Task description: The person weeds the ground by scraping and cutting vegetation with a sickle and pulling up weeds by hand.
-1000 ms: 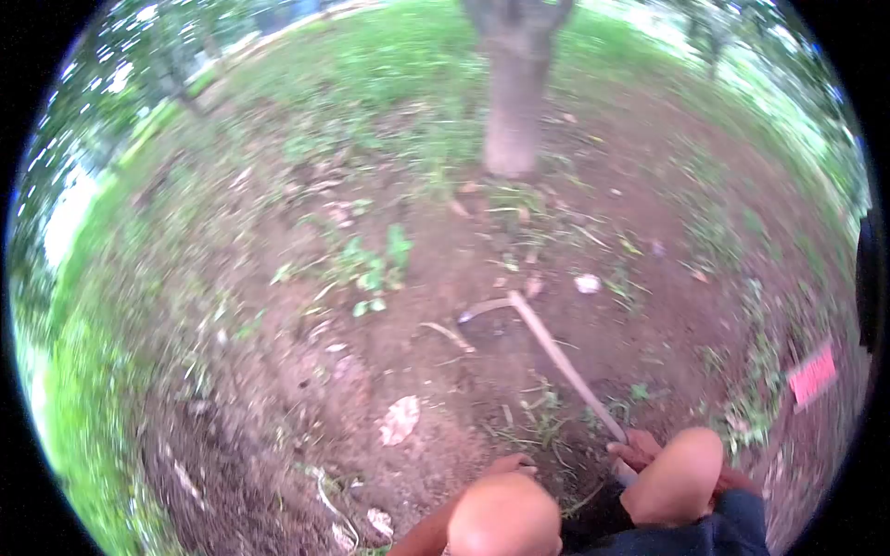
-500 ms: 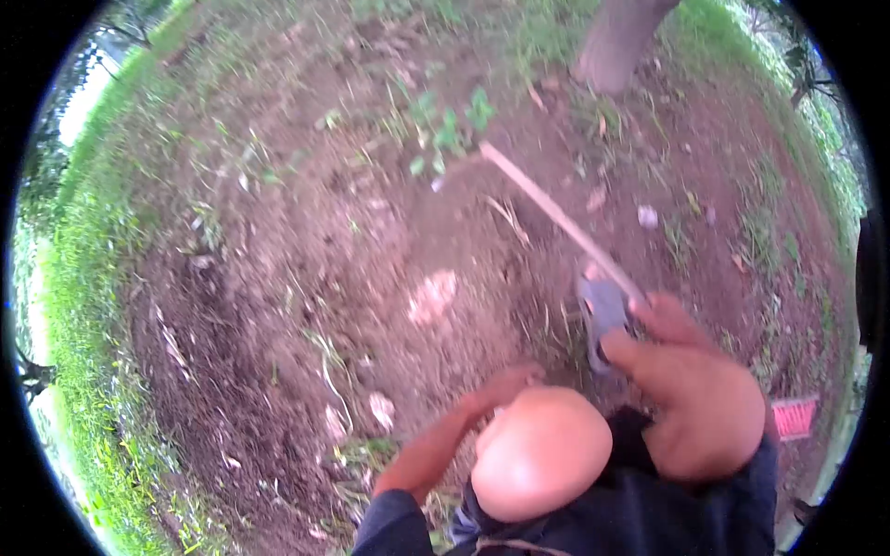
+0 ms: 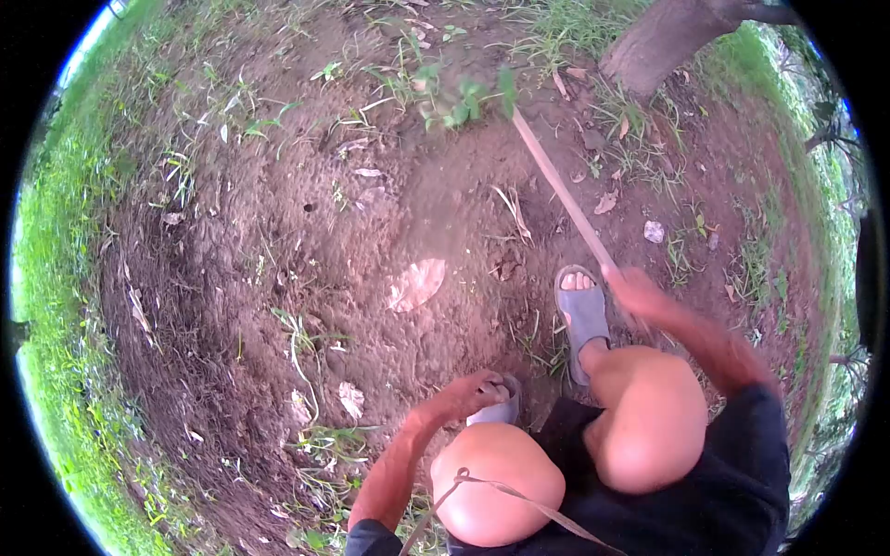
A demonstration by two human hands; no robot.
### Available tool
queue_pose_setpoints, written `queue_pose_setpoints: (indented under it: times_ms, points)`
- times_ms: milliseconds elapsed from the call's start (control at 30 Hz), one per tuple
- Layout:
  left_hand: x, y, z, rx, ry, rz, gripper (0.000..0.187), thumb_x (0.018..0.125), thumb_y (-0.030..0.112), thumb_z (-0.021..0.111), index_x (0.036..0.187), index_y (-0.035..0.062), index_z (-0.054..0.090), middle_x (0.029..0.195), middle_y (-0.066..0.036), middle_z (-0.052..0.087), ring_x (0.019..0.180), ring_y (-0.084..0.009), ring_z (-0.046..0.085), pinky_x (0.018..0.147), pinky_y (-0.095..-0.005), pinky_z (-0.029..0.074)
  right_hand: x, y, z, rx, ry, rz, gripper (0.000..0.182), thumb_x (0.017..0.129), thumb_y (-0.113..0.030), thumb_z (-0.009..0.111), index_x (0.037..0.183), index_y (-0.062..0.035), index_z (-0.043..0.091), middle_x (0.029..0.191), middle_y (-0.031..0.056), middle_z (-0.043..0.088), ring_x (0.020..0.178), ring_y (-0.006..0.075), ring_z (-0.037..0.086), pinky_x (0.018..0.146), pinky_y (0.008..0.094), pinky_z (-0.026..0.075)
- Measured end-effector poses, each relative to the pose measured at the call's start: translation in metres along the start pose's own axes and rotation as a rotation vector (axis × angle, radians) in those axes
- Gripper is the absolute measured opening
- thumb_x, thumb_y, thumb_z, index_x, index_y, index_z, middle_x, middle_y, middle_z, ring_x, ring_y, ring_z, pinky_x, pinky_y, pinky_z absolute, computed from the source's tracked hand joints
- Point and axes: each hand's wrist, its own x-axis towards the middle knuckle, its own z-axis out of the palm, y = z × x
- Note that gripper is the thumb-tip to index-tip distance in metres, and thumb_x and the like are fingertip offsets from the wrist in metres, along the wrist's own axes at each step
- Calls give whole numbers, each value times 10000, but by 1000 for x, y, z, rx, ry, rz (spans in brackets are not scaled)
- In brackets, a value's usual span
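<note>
So the person is squatting on the bare dirt patch (image 3: 278,241) and working a long wooden handle (image 3: 565,199) with the right hand (image 3: 635,292), fingers wrapped around its near end. The far end of the handle is sitting up at the top edge of the patch, right in a clump of green weeds (image 3: 459,97), near the tree trunk (image 3: 667,37). The tool's head is hidden in the weeds and blurred, so I can't tell what it is.

The left hand (image 3: 468,394) is hanging down over the left sandal; can't tell whether it's gripping anything.

What's bugging me: the right foot in the grey sandal (image 3: 582,315) is planted just beside the handle, toes bare. One-handed pulls toward yourself like that, a slip could bring the working end straight back at those toes.

Around it there's a dry leaf (image 3: 417,283) mid-patch, a scrap of litter (image 3: 654,232) to the right, and grass (image 3: 56,306) ringing the left edge.
</note>
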Motion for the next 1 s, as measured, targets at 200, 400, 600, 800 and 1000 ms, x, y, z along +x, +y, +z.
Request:
queue_pose_setpoints:
  times_ms: [200,400,600,800,1000]
  points:
    - [10,-10,-5,56,23,-38,501,884,365,671,1256,47,562,1097,-191,665,1037,-299,637,898,-399,499,83,-80,-23,384,-34,77,518,1010,-470,451,724,-45,530,538,29,515,407,165,487,389,346,388]
    - [5,-39,1,-229,159,-35,352,898,265,661,1160,36,606,960,-144,690,925,-246,668,814,-369,526,-29,52,-5,-13,-151,128,491,1011,-468,452,785,-49,573,579,58,545,474,173,529,423,346,416]
    - [19,-16,-10,-343,266,-149,200,908,158,654,1054,22,640,825,-91,709,796,-186,688,712,-331,546,-6,68,-7,-215,-243,136,456,1024,-406,437,857,-20,614,652,123,597,591,263,593,518,419,458]
    - [27,-26,-10,-302,266,-136,138,902,127,657,963,4,663,778,-83,703,686,-173,684,614,-315,553,135,-76,-57,-6,-130,20,430,1029,-440,421,964,-47,583,686,49,542,544,178,536,486,378,443]
    - [26,-23,-7,-326,377,-171,149,877,141,676,945,11,692,751,-84,698,653,-165,679,591,-297,556,235,-147,-66,102,-38,-75,467,1011,-451,435,928,-2,531,617,46,524,481,182,527,458,361,460]
